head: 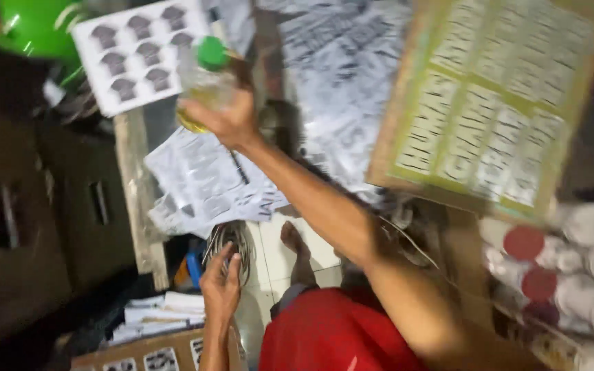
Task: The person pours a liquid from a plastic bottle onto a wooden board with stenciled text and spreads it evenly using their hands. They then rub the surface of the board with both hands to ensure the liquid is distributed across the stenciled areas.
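Here we see one clear bottle with one green cap, upper left of centre, clasped by our right hand. Our left hand, fingers spread, hovers low over one wire coil.

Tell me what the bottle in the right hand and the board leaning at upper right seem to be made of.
The bottle held by the right hand looks like clear plastic: yellowish liquid shows through its wall, and its green cap looks like opaque plastic. Blur leaves glass possible. The board looks like brown cardboard, with matte tan edges showing around the pale green printed sheet on its face.
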